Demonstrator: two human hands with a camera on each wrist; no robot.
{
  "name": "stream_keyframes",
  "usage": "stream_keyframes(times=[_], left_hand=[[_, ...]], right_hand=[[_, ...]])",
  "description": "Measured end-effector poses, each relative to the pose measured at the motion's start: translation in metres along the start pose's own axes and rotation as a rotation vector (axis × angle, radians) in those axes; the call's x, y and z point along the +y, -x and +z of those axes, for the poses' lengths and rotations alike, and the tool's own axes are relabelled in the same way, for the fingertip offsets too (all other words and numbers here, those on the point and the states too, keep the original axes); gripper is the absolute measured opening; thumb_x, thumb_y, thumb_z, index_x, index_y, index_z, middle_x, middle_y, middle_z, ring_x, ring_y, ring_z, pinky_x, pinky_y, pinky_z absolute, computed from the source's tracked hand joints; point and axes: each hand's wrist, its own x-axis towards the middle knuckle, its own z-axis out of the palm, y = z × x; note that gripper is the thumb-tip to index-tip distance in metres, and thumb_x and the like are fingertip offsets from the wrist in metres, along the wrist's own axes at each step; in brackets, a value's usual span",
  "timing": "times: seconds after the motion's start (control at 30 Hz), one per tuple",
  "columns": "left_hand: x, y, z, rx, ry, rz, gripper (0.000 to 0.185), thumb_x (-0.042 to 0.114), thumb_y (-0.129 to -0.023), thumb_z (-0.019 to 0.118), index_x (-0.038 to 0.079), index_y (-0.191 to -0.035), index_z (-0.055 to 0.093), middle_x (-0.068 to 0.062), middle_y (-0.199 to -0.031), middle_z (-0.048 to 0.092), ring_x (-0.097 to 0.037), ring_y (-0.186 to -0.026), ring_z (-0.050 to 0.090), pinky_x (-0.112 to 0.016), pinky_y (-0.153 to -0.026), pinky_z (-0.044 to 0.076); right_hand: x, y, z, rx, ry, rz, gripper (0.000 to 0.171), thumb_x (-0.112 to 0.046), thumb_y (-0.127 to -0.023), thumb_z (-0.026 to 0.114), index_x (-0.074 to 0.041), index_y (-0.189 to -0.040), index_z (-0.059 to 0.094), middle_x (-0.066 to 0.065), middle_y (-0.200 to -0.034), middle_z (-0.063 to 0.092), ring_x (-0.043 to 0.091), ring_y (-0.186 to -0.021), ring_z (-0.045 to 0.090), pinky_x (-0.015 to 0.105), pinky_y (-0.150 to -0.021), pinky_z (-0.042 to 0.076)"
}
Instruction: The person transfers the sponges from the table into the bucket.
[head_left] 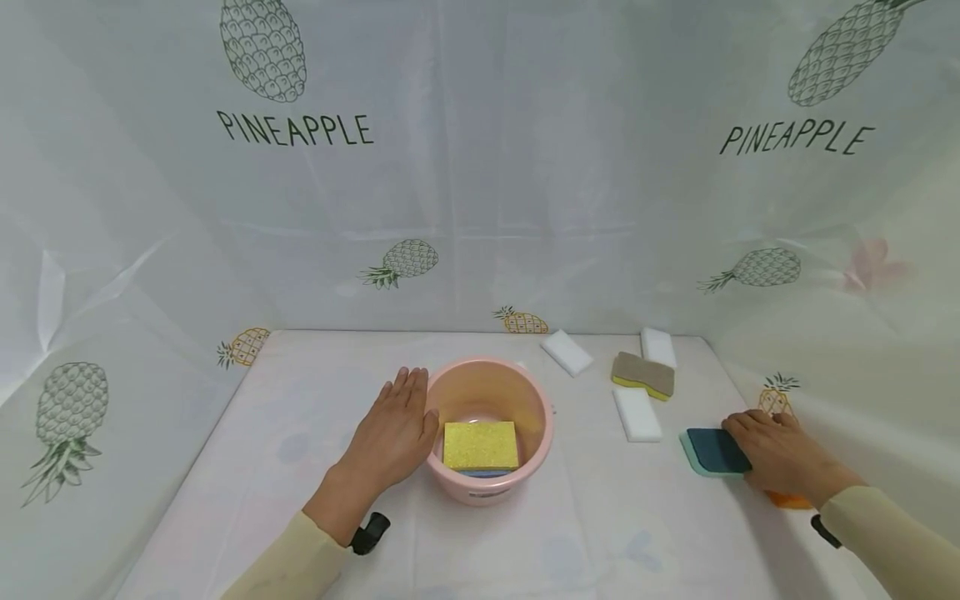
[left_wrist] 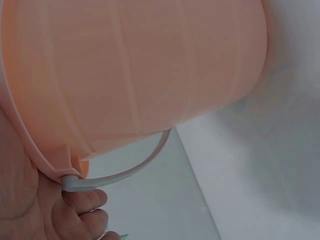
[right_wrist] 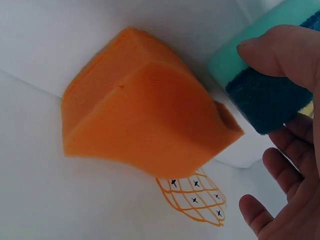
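A pink bucket [head_left: 542, 450] stands in the middle of the table. Inside it lies a yellow sponge [head_left: 480, 445] with a blue layer under it. My left hand [head_left: 397, 429] rests flat against the bucket's left rim, fingers straight. By its fingers, in the left wrist view, is the pale bucket handle [left_wrist: 125, 175]. On the right, my right hand [head_left: 783, 454] holds the end of a teal sponge with a dark blue scouring face [head_left: 716, 450] between thumb and fingers. An orange sponge [right_wrist: 140, 110] lies beside that hand, mostly hidden under it in the head view.
Right of the bucket lie white sponge blocks, one at the back [head_left: 567, 353], another at the far right [head_left: 658, 347] and a nearer one [head_left: 637, 415]. Among them is a brown-and-yellow sponge [head_left: 643, 373]. Pineapple-print sheeting [head_left: 480, 167] hangs behind and at the sides.
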Motion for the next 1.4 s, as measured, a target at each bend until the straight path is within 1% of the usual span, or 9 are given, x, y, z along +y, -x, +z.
stream_keyframes(times=[0.23, 0.43, 0.57, 0.67, 0.7, 0.9, 1.17, 1.3, 1.4], left_hand=[[0.0, 0.0, 0.0, 0.01, -0.005, -0.001, 0.069, 0.037, -0.111, 0.042, -0.006, -0.163, 0.028, -0.021, -0.17, 0.033, -0.037, -0.162, 0.021, -0.054, -0.132, 0.02], [0.001, 0.001, -0.002, 0.01, 0.0, 0.001, 0.069, 0.037, -0.111, 0.042, -0.007, -0.163, 0.028, -0.022, -0.17, 0.032, -0.038, -0.162, 0.02, -0.053, -0.132, 0.02], [0.001, 0.001, -0.002, 0.008, -0.005, 0.0, 0.069, 0.037, -0.111, 0.042, -0.007, -0.163, 0.028, -0.022, -0.17, 0.032, -0.038, -0.162, 0.02, -0.054, -0.132, 0.02], [0.001, 0.001, -0.001, 0.002, -0.01, 0.002, 0.069, 0.037, -0.111, 0.042, -0.006, -0.163, 0.028, -0.022, -0.17, 0.031, -0.037, -0.162, 0.02, -0.053, -0.132, 0.019], [0.001, 0.001, -0.001, 0.002, -0.012, 0.004, 0.069, 0.037, -0.111, 0.042, -0.007, -0.163, 0.028, -0.022, -0.17, 0.031, -0.037, -0.162, 0.02, -0.053, -0.132, 0.02], [0.0, 0.001, -0.003, 0.011, -0.047, 0.027, 0.068, 0.037, -0.111, 0.041, -0.007, -0.162, 0.03, -0.023, -0.169, 0.032, -0.039, -0.161, 0.022, -0.055, -0.131, 0.022], [0.001, 0.001, -0.005, 0.011, -0.065, 0.035, 0.068, 0.036, -0.111, 0.042, -0.007, -0.162, 0.031, -0.024, -0.169, 0.033, -0.04, -0.161, 0.022, -0.056, -0.131, 0.022], [0.002, 0.0, -0.005, 0.004, -0.087, 0.03, 0.069, 0.037, -0.111, 0.041, -0.007, -0.162, 0.03, -0.024, -0.169, 0.032, -0.04, -0.161, 0.022, -0.056, -0.131, 0.021], [0.002, 0.001, -0.006, 0.018, -0.103, 0.035, 0.068, 0.036, -0.111, 0.042, -0.008, -0.162, 0.032, -0.025, -0.168, 0.034, -0.041, -0.161, 0.024, -0.057, -0.131, 0.022]], right_hand=[[-0.005, -0.01, -0.006, 0.064, -0.005, 0.014, 0.077, -0.037, -0.073, 0.092, 0.002, -0.13, 0.059, 0.023, -0.127, 0.065, 0.046, -0.117, 0.057, 0.071, -0.096, 0.047], [-0.009, -0.023, -0.01, 0.308, 0.074, -0.052, 0.076, -0.048, -0.076, 0.087, 0.003, -0.123, 0.057, 0.022, -0.118, 0.065, 0.041, -0.105, 0.057, 0.06, -0.084, 0.051], [-0.01, -0.034, -0.015, 0.477, 0.128, -0.132, 0.076, -0.067, -0.096, 0.048, 0.006, -0.118, 0.057, 0.023, -0.11, 0.065, 0.04, -0.096, 0.059, 0.057, -0.076, 0.052], [-0.015, -0.042, -0.021, 0.534, 0.146, -0.163, 0.09, -0.07, -0.099, 0.015, 0.007, -0.117, 0.058, 0.024, -0.107, 0.065, 0.041, -0.092, 0.059, 0.057, -0.073, 0.052], [-0.017, -0.045, -0.024, 0.539, 0.147, -0.165, 0.091, -0.07, -0.099, 0.014, 0.008, -0.117, 0.058, 0.024, -0.107, 0.065, 0.041, -0.092, 0.059, 0.057, -0.073, 0.052], [-0.037, -0.06, -0.046, 0.533, 0.116, -0.158, 0.086, -0.07, -0.099, 0.028, 0.008, -0.12, 0.058, 0.024, -0.111, 0.064, 0.041, -0.099, 0.059, 0.059, -0.081, 0.051], [-0.071, -0.087, -0.091, 0.641, 0.091, -0.174, 0.088, -0.069, -0.1, 0.024, 0.01, -0.121, 0.057, 0.027, -0.112, 0.062, 0.045, -0.1, 0.058, 0.061, -0.082, 0.049], [-0.094, -0.102, -0.118, 0.689, 0.076, -0.198, 0.079, -0.063, -0.098, 0.043, 0.01, -0.123, 0.057, 0.028, -0.114, 0.062, 0.045, -0.1, 0.058, 0.061, -0.082, 0.048], [-0.116, -0.114, -0.136, 0.694, 0.068, -0.206, 0.072, -0.055, -0.089, 0.065, 0.008, -0.122, 0.058, 0.026, -0.115, 0.062, 0.044, -0.102, 0.059, 0.06, -0.085, 0.048]])
